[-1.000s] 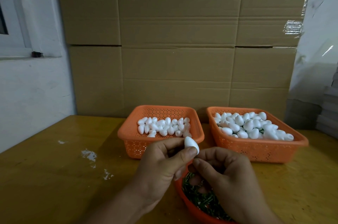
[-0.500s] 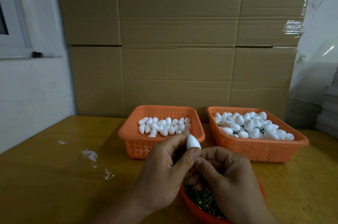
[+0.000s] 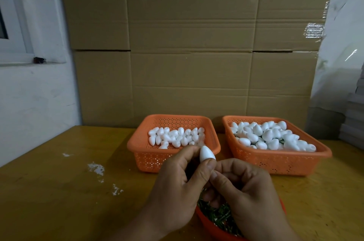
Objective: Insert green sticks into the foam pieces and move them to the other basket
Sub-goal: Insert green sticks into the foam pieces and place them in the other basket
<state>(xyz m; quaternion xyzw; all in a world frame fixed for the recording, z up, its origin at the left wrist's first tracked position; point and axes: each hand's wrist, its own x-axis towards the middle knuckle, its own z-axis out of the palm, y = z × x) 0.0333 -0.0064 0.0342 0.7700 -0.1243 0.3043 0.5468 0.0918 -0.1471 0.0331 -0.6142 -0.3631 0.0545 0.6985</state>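
Foam piece (image 3: 206, 154), white and egg-shaped, pinched upright by the left hand (image 3: 178, 183).
The right hand (image 3: 250, 193) curls at its base; whether it holds a stick is hidden. Below, a red bowl (image 3: 208, 225) holds green sticks (image 3: 218, 213); behind, the left basket (image 3: 145, 154) and right basket (image 3: 275, 162) hold white pieces.

no readable text, labels or numbers on anything in view

Big cardboard boxes (image 3: 193, 47) stand stacked along the back of the yellow counter (image 3: 59, 191). White flecks (image 3: 96, 168) dot the counter's left side. A window frame (image 3: 13, 24) sits on the left wall.
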